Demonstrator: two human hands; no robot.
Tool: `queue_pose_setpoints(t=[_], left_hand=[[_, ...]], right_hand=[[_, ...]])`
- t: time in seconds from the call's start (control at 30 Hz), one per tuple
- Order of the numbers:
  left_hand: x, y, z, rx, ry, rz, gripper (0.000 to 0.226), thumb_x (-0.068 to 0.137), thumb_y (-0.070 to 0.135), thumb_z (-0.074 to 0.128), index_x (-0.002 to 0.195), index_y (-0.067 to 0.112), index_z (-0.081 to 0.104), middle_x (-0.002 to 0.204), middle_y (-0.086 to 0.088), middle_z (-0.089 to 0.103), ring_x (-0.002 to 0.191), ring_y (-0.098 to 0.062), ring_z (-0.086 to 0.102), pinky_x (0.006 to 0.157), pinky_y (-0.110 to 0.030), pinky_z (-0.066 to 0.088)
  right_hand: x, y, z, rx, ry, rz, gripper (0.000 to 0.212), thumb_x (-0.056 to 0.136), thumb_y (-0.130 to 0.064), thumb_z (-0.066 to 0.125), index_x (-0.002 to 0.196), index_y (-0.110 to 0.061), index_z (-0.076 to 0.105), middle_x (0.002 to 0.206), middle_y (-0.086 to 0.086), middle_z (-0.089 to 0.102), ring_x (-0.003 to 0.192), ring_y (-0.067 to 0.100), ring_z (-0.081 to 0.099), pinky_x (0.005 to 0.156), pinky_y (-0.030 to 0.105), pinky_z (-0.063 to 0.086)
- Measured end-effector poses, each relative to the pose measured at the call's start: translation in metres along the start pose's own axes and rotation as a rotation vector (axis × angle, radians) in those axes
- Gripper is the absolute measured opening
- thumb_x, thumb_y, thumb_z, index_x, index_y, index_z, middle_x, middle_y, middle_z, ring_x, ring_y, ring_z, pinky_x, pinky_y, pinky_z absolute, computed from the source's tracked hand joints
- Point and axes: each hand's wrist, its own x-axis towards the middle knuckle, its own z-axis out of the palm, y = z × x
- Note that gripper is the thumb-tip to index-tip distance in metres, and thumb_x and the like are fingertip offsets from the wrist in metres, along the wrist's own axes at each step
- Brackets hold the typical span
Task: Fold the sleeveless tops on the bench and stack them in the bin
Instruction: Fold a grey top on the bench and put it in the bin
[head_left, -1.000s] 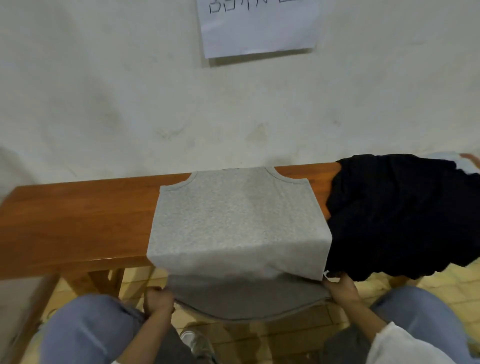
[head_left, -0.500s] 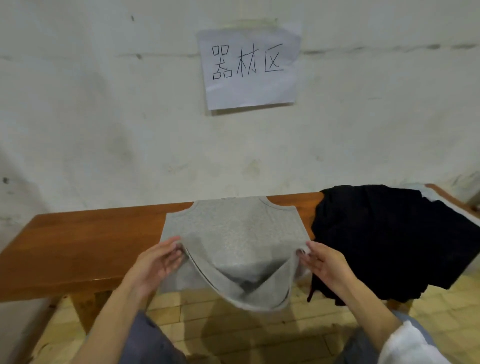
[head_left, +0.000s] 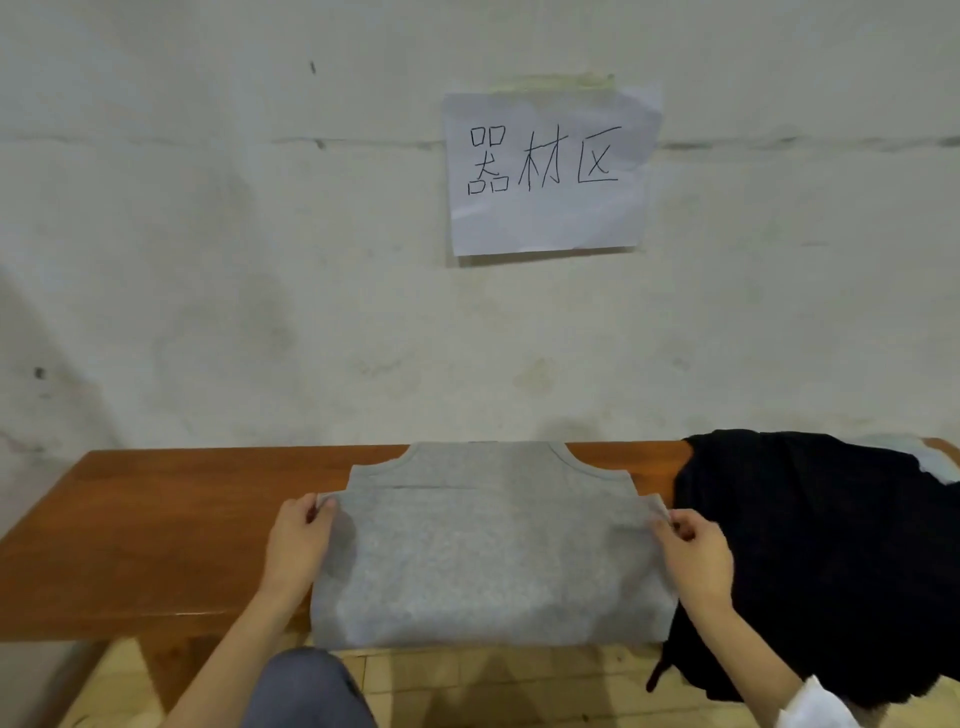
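A grey sleeveless top (head_left: 488, 551) lies flat on the wooden bench (head_left: 156, 530), folded over onto itself, its armholes towards the wall. My left hand (head_left: 298, 540) pinches the left corner of the folded-up layer. At the right corner, my right hand (head_left: 693, 556) pinches the same edge. A heap of black tops (head_left: 810, 545) lies on the bench just right of the grey one, hanging over the front edge. No bin is in view.
A pale garment (head_left: 935, 460) peeks out behind the black heap at the far right. A paper sign (head_left: 550, 171) hangs on the white wall behind the bench. Tiled floor (head_left: 467, 686) and my knee (head_left: 306, 691) show below the bench.
Both hands lifted the grey top's hanging lower part from below the bench edge and brought it up and over onto the upper part. The view tilted upward.
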Motion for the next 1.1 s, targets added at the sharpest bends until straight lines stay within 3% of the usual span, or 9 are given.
queue_pose_setpoints(t=[0.1, 0.27, 0.47, 0.53, 0.63, 0.77, 0.9, 1.03, 1.1], left_hand=[[-0.024, 0.012, -0.005, -0.126, 0.081, 0.067, 0.027, 0.099, 0.017, 0.045, 0.076, 0.006, 0.053, 0.071, -0.009, 0.050, 0.066, -0.017, 0.044, 0.059, -0.029, 0.033], [-0.015, 0.033, -0.009, -0.199, 0.221, 0.204, 0.022, 0.100, 0.017, 0.043, 0.083, 0.011, 0.056, 0.075, 0.000, 0.055, 0.063, 0.002, 0.047, 0.057, -0.012, 0.036], [0.071, 0.025, 0.023, 0.088, 0.244, 0.169, 0.030, 0.100, 0.019, 0.044, 0.076, 0.001, 0.050, 0.067, -0.009, 0.052, 0.066, -0.028, 0.050, 0.054, -0.034, 0.030], [0.086, 0.015, 0.036, 0.179, 0.114, 0.079, 0.025, 0.100, 0.022, 0.044, 0.093, 0.000, 0.055, 0.084, -0.015, 0.059, 0.083, -0.036, 0.057, 0.060, -0.036, 0.037], [0.080, -0.002, 0.052, 0.529, -0.004, 0.034, 0.049, 0.097, 0.029, 0.047, 0.137, 0.002, 0.040, 0.133, -0.025, 0.045, 0.121, -0.042, 0.044, 0.095, -0.048, 0.039], [0.033, -0.018, 0.073, 0.696, -0.198, 0.390, 0.079, 0.088, 0.062, 0.012, 0.149, 0.016, 0.027, 0.157, -0.010, 0.018, 0.146, -0.028, 0.012, 0.117, -0.043, 0.009], [0.008, -0.036, 0.078, 0.817, -0.229, 0.424, 0.093, 0.072, 0.074, -0.026, 0.149, 0.028, -0.005, 0.153, 0.007, -0.015, 0.141, -0.011, -0.018, 0.115, -0.035, -0.015], [0.002, -0.037, 0.069, 0.555, -0.143, 0.324, 0.075, 0.089, 0.062, 0.021, 0.149, 0.018, 0.029, 0.156, -0.002, 0.022, 0.145, -0.021, 0.017, 0.118, -0.041, 0.011], [-0.004, -0.034, 0.054, 0.479, 0.038, 0.222, 0.051, 0.091, 0.038, 0.053, 0.133, 0.010, 0.050, 0.139, -0.012, 0.048, 0.129, -0.031, 0.041, 0.106, -0.044, 0.032]], right_hand=[[-0.013, -0.012, 0.000, 0.107, 0.100, -0.086, 0.018, 0.094, -0.024, 0.053, 0.079, -0.014, 0.052, 0.082, 0.010, 0.053, 0.071, 0.022, 0.052, 0.059, 0.028, 0.041], [-0.017, -0.042, -0.003, 0.239, 0.234, -0.182, 0.015, 0.099, -0.030, 0.046, 0.092, -0.017, 0.049, 0.073, 0.006, 0.051, 0.061, 0.016, 0.048, 0.057, 0.031, 0.041], [0.053, -0.041, 0.041, 0.050, 0.161, -0.174, 0.012, 0.097, -0.025, 0.049, 0.096, -0.013, 0.051, 0.076, 0.007, 0.057, 0.071, 0.030, 0.058, 0.066, 0.040, 0.048], [0.064, -0.031, 0.054, -0.105, 0.065, -0.126, 0.015, 0.096, -0.026, 0.051, 0.104, -0.013, 0.051, 0.089, 0.009, 0.060, 0.083, 0.036, 0.059, 0.072, 0.044, 0.049], [0.060, -0.020, 0.063, -0.306, 0.049, -0.204, 0.034, 0.092, -0.015, 0.056, 0.124, -0.006, 0.051, 0.118, 0.015, 0.055, 0.109, 0.035, 0.053, 0.088, 0.044, 0.046], [0.018, -0.009, 0.073, -0.589, -0.338, -0.464, 0.065, 0.097, -0.051, 0.031, 0.147, -0.011, 0.029, 0.155, 0.007, 0.024, 0.144, 0.024, 0.018, 0.117, 0.034, 0.013], [0.007, 0.015, 0.075, -0.762, -0.456, -0.520, 0.088, 0.079, -0.073, -0.008, 0.153, -0.024, 0.001, 0.159, -0.005, -0.005, 0.146, 0.012, -0.010, 0.117, 0.033, -0.012], [0.014, 0.013, 0.071, -0.790, -0.488, -0.483, 0.099, 0.070, -0.079, -0.020, 0.152, -0.025, -0.003, 0.154, -0.010, -0.015, 0.146, 0.014, -0.011, 0.118, 0.036, -0.012], [0.011, 0.005, 0.065, -0.749, -0.529, -0.452, 0.094, 0.077, -0.078, -0.006, 0.152, -0.023, 0.009, 0.156, -0.011, -0.001, 0.147, 0.017, -0.001, 0.119, 0.036, -0.003]])
